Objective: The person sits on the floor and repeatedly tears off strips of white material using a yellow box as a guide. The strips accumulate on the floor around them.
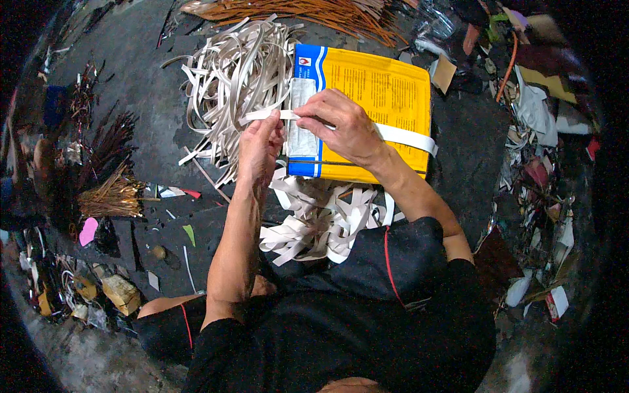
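Note:
A white flat strip point(403, 135) runs across a yellow and blue box-shaped container point(386, 82) lying in front of me. My left hand point(259, 145) pinches the strip just off the container's left edge, between thumb and fingertips. Over the container's left part, my right hand point(341, 124) has thumb and fingers closed on the same strip. A short length of it stretches between the two hands. Beyond my right hand, it bends over the container's right edge. A whitish rectangular patch point(302, 141) lies on the blue end, partly hidden by my right hand.
A tangled heap of pale strips point(223, 85) lies left of the container. Looser white strips point(321, 223) sit between it and my lap. Bundled brown rods point(308, 14) lie at the far side, another brown bundle point(114, 193) at left. Scraps point(534, 177) litter the right.

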`<action>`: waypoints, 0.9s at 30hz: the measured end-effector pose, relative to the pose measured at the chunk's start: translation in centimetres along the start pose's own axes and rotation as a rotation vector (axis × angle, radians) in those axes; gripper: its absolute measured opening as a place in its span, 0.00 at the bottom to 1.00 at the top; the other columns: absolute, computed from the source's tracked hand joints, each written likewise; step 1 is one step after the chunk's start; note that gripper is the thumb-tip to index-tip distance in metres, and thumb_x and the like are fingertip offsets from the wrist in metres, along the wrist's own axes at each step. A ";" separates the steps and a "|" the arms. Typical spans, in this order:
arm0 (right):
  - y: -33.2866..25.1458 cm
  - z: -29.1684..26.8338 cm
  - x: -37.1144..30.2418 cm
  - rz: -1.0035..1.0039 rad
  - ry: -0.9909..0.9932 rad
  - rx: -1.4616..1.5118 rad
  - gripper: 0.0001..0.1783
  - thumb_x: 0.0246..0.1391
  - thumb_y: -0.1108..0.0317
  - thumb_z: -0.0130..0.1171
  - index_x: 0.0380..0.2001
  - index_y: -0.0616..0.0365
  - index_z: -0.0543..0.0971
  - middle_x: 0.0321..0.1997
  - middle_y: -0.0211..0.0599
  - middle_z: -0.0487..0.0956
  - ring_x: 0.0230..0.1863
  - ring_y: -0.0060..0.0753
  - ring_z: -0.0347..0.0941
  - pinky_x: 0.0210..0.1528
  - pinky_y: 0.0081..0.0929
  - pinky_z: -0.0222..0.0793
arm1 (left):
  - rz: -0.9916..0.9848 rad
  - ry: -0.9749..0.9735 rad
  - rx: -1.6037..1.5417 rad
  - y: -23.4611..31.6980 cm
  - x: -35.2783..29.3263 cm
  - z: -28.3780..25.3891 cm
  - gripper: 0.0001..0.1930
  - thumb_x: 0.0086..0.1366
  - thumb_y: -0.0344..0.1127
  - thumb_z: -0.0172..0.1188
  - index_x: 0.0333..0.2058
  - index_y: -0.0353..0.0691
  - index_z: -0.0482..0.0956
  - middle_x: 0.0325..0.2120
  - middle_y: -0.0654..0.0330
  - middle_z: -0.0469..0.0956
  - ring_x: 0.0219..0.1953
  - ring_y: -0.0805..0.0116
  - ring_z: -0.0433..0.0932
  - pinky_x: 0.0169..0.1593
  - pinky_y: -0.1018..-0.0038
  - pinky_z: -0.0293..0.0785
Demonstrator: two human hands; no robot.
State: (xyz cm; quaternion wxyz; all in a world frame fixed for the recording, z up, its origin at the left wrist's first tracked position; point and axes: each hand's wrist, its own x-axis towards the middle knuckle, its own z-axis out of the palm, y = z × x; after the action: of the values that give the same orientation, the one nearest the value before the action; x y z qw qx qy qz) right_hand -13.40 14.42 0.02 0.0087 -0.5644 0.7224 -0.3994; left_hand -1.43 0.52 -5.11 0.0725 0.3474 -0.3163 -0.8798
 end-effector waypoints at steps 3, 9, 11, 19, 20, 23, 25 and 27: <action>0.0 0.2 -0.1 -0.001 0.015 -0.019 0.09 0.48 0.72 0.65 0.34 0.59 0.81 0.31 0.36 0.77 0.35 0.36 0.74 0.36 0.31 0.71 | 0.034 0.009 0.011 -0.4 0.9 -0.8 0.10 0.64 0.37 0.62 0.33 0.36 0.75 0.24 0.65 0.73 0.23 0.82 0.66 0.24 0.86 0.60; 0.2 0.5 0.0 -0.031 0.034 -0.055 0.08 0.47 0.73 0.66 0.33 0.59 0.81 0.30 0.35 0.77 0.33 0.36 0.74 0.35 0.30 0.72 | 0.079 -0.025 0.034 -1.1 2.5 -2.4 0.10 0.63 0.37 0.62 0.34 0.35 0.76 0.23 0.66 0.73 0.22 0.83 0.65 0.25 0.86 0.60; 0.2 0.4 0.0 -0.034 0.032 -0.059 0.08 0.47 0.73 0.66 0.33 0.59 0.81 0.29 0.35 0.77 0.33 0.36 0.74 0.35 0.30 0.72 | 0.063 0.001 0.078 -0.9 3.0 -3.2 0.10 0.63 0.37 0.62 0.34 0.35 0.76 0.23 0.66 0.73 0.22 0.83 0.65 0.25 0.86 0.60; -0.2 0.3 0.2 0.019 -0.006 0.008 0.07 0.48 0.70 0.64 0.31 0.60 0.80 0.31 0.37 0.77 0.36 0.41 0.74 0.40 0.34 0.71 | 0.090 -0.002 -0.162 -1.3 5.1 -7.2 0.13 0.65 0.40 0.59 0.37 0.35 0.75 0.29 0.62 0.75 0.29 0.76 0.71 0.32 0.81 0.67; -0.2 0.3 0.2 0.025 -0.005 0.008 0.07 0.48 0.69 0.64 0.31 0.60 0.80 0.31 0.37 0.77 0.36 0.41 0.74 0.41 0.34 0.71 | 0.100 -0.016 -0.293 -1.2 4.5 -6.5 0.14 0.66 0.42 0.57 0.38 0.35 0.74 0.30 0.61 0.75 0.30 0.75 0.72 0.33 0.80 0.68; 0.0 0.3 0.0 0.025 0.005 -0.005 0.07 0.48 0.70 0.65 0.32 0.60 0.80 0.31 0.37 0.77 0.36 0.39 0.74 0.40 0.33 0.71 | 0.005 -0.075 -0.287 0.4 -0.1 -0.7 0.18 0.68 0.49 0.53 0.38 0.38 0.75 0.30 0.63 0.76 0.30 0.75 0.72 0.34 0.79 0.69; -0.1 0.3 0.1 0.002 0.003 -0.027 0.09 0.47 0.72 0.66 0.34 0.60 0.81 0.31 0.37 0.77 0.35 0.36 0.75 0.37 0.30 0.72 | 0.127 -0.079 0.053 -0.2 -0.7 0.7 0.13 0.66 0.45 0.58 0.36 0.39 0.76 0.27 0.67 0.75 0.26 0.81 0.69 0.30 0.84 0.64; -0.1 0.2 0.0 -0.009 0.004 -0.026 0.09 0.47 0.72 0.66 0.34 0.59 0.81 0.31 0.36 0.77 0.35 0.37 0.75 0.37 0.30 0.72 | 0.084 0.031 0.186 0.3 -1.3 1.2 0.12 0.64 0.42 0.61 0.34 0.38 0.76 0.25 0.68 0.73 0.23 0.83 0.65 0.27 0.85 0.60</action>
State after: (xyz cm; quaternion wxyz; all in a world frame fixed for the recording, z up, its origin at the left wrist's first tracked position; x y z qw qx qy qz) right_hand -13.23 14.34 -0.05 -0.0019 -0.5671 0.7249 -0.3910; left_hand -1.23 1.38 -3.55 0.0817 0.3529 -0.4096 -0.8373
